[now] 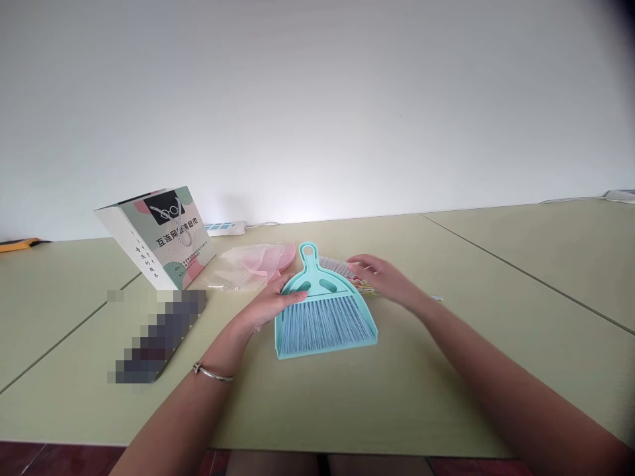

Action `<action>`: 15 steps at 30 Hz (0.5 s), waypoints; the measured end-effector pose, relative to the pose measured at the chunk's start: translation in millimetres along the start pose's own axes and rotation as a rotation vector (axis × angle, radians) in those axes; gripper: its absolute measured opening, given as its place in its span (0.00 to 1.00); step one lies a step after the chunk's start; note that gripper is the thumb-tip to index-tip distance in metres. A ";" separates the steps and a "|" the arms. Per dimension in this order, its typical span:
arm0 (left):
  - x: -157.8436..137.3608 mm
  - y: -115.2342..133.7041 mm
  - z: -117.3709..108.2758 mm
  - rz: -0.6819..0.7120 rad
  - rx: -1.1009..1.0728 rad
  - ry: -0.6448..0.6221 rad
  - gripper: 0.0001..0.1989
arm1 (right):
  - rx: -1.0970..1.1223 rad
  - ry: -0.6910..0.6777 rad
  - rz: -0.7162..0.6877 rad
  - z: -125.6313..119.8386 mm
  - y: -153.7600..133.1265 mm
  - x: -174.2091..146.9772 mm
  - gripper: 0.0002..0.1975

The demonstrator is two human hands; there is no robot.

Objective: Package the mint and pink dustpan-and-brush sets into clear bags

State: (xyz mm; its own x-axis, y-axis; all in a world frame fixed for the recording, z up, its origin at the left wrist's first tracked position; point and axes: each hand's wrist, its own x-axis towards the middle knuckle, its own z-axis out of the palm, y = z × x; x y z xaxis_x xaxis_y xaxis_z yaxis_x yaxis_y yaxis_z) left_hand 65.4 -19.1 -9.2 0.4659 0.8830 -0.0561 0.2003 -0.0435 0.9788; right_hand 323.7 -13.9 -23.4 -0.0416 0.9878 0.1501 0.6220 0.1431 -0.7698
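My left hand (270, 301) grips a teal dustpan (366, 316) by its left side, thumb across the front. A small hand brush (322, 324) with blue-grey bristles sits nested in the pan, bristles facing me and handle pointing up. My right hand (384, 277) is to the right of the dustpan, fingers loosely bent and apart, slightly blurred. Just beside its fingertips are pale bristles (335, 266) and a colourful printed piece (364, 285), both partly hidden behind the dustpan and the hand. I cannot tell whether the fingers touch them.
A pink dustpan-like item (270, 259) in clear plastic wrap (231, 268) lies behind my left hand. A printed paper bag (171, 241) stands at the left, with a pixelated dark object (163, 340) before it. A power strip (225, 229) lies by the wall on the green table (372, 403).
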 end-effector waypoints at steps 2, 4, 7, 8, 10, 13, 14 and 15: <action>0.6 -0.3 -1.2 -0.006 0.015 0.026 0.26 | -0.201 0.080 0.101 -26.3 24.9 6.6 0.25; 0.9 -0.3 -2.1 -0.018 0.019 0.037 0.26 | -0.386 0.061 0.222 -48.2 47.9 9.8 0.29; 1.2 -0.3 -2.8 -0.024 0.014 0.048 0.25 | -0.449 -0.137 0.290 -65.8 68.2 10.3 0.27; 1.3 -0.2 -2.8 -0.024 0.013 0.048 0.25 | -0.454 -0.181 0.280 -67.6 70.9 10.2 0.26; 1.2 0.3 -2.5 -0.032 0.006 0.044 0.26 | -0.467 -0.219 0.221 -67.3 72.5 10.7 0.23; 0.3 1.6 -2.2 -0.046 -0.015 0.048 0.28 | -0.432 -0.196 0.167 -63.4 69.7 13.9 0.19; 0.0 1.8 -2.1 -0.045 -0.019 0.051 0.29 | -0.410 -0.154 0.180 -62.7 67.3 15.0 0.18; -0.3 1.8 -2.2 -0.038 -0.022 0.051 0.30 | -0.385 -0.090 0.203 -62.7 63.9 15.5 0.16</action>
State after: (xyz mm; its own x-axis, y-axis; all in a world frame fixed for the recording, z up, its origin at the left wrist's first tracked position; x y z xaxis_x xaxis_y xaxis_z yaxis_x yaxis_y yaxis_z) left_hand 63.8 -18.4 -7.0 0.4140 0.9064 -0.0838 0.1973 0.0005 0.9803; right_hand 411.8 6.8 -31.4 0.0542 0.9974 -0.0475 0.8698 -0.0705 -0.4883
